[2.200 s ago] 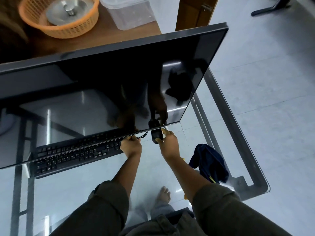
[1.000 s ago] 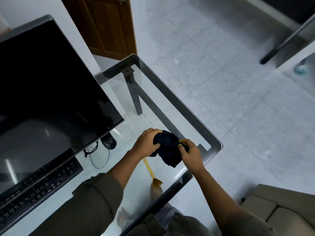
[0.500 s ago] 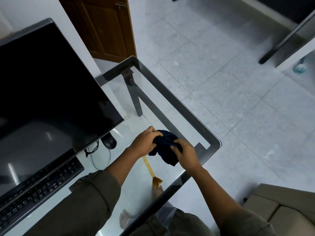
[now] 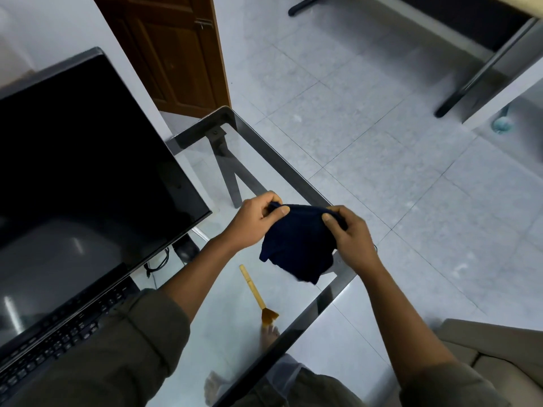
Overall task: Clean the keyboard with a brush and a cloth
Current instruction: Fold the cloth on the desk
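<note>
Keyboard (image 4: pixel 58 327) is seen at near left under the monitor (image 4: pixel 88 160). A dark cloth (image 4: pixel 296 245) is pinched at its top edge by the left hand (image 4: pixel 255 221) and right hand (image 4: pixel 349 233), above the glass table (image 4: pixel 264 160). A brush (image 4: pixel 258 295) lies just below.

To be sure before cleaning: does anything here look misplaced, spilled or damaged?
Nothing looks spilled or broken. One small thing: the brush lies slanted on the glass table, its bristles close to the near edge, so it might be knocked off. The left hand and right hand hold the cloth bunched.
</note>
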Motion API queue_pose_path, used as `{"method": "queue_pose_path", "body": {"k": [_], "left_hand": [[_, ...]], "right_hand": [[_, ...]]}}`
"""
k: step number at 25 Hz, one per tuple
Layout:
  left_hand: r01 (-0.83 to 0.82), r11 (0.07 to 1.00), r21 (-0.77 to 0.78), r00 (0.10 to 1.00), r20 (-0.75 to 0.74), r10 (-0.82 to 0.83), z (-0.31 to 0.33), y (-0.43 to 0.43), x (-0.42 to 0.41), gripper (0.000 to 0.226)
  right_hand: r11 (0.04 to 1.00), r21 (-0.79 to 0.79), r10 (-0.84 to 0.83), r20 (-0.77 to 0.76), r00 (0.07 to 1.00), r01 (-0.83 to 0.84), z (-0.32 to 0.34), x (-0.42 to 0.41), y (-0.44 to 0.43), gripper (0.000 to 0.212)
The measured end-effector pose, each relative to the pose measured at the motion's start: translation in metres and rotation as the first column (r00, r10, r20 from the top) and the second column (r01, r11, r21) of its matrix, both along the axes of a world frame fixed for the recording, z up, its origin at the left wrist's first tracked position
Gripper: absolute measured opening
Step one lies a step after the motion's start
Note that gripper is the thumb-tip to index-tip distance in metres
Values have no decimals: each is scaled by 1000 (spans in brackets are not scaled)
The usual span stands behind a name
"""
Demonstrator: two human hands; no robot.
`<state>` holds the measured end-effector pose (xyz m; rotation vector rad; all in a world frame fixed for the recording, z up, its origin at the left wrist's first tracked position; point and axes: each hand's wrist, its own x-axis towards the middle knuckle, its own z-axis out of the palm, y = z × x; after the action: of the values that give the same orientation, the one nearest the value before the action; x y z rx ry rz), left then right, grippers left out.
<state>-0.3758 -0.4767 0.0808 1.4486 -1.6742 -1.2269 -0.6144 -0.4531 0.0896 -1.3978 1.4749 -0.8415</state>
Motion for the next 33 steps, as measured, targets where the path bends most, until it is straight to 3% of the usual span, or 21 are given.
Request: {"method": "queue_pose_path", "body": {"k": [4,9,11,14,17,20,23,26,29,33], "left_hand": [[-14,999,-36,1000,10,15,26,-21,19,19],[14,929,-370,980,192,61,54,-20,34,26],[60,907,-417,972,231,42,44,0,37,26],[82,957,-278,949,314,10,-3,45,25,24],[161,987,21,932,326,-159,-54,89,7,22],[177,974,141,935,285,-211,-75,110,-1,30],[-76,993,94,958,283,47,-78,101,-1,28],[-345,927,150,906,311,286,-85,74,1,25],[-343,924,170,897,350,269,-95,56,-3,23],[-164,986,-13,856,494,149,-101,43,-1,37]], "right_hand": [[995,-96,-3,-102,995,-6,35,-1,-31,8],[972,-233,-18,-44,999,7,60,4,-36,13],[969,-244,25,-90,996,-47,47,-2,-24,18],[986,-111,91,-286,954,-128,-9,-12,-1,25],[962,220,244,-445,862,-159,-61,-19,24,25],[910,388,340,-493,801,-148,-88,-19,46,29],[934,347,266,-502,823,-90,-94,-13,54,40],[967,257,123,-465,877,1,-90,5,49,35],[973,232,82,-343,936,-1,-82,42,27,21],[963,222,-82,-293,953,151,-90,86,-17,31]]}}
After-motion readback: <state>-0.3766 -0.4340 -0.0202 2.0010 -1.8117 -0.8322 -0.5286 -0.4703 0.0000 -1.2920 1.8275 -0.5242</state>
